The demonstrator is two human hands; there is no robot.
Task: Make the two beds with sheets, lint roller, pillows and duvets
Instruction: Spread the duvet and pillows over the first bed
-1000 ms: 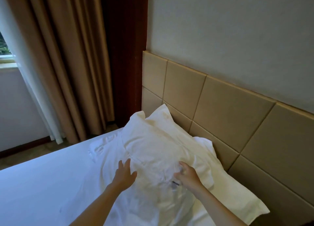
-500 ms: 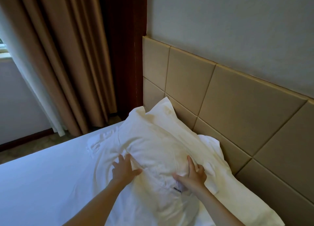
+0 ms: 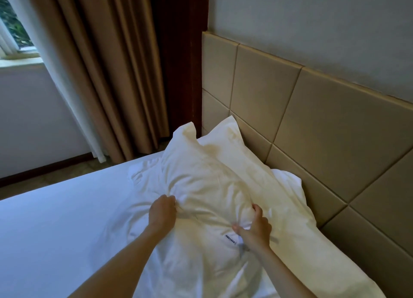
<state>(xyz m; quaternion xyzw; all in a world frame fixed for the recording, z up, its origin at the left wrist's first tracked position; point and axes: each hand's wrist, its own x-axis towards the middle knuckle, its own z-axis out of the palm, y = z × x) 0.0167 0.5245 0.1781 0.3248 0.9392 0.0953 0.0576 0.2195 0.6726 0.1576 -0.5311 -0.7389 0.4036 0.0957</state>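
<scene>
Both bare forearms reach toward the padded headboard [image 3: 312, 123]. The left hand [image 3: 162, 212] is curled into a fist, bunching the pillowcase cloth at the side of the front pillow [image 3: 207, 186] away from the headboard. The right hand [image 3: 254, 227] pinches a fold on the headboard side. Beside its thumb is a small label [image 3: 230, 239] with dark print too small to read. The white, creased pillow leans on a second pillow [image 3: 237, 145], which lies against the headboard.
</scene>
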